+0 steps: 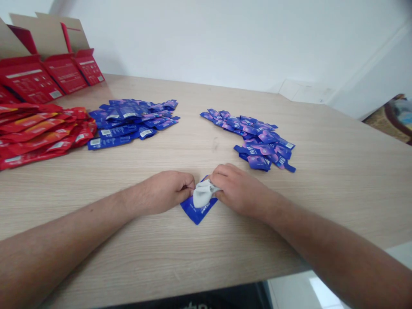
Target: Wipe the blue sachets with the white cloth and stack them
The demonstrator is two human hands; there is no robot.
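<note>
My left hand (164, 191) and my right hand (236, 189) meet at the middle of the wooden table (206, 257). Both are closed on one blue sachet (197, 211) that lies under them, its corner pointing toward me. A small crumpled white piece (203, 193) sits between my fingertips on top of the sachet; my right fingers pinch it. Whether it comes out of the sachet I cannot tell.
A pile of blue-purple sachets (257, 139) lies just beyond my right hand. A second blue pile (131, 122) is at centre left, red sachets (38, 133) at far left, and open red cartons (51, 73) at the back left corner.
</note>
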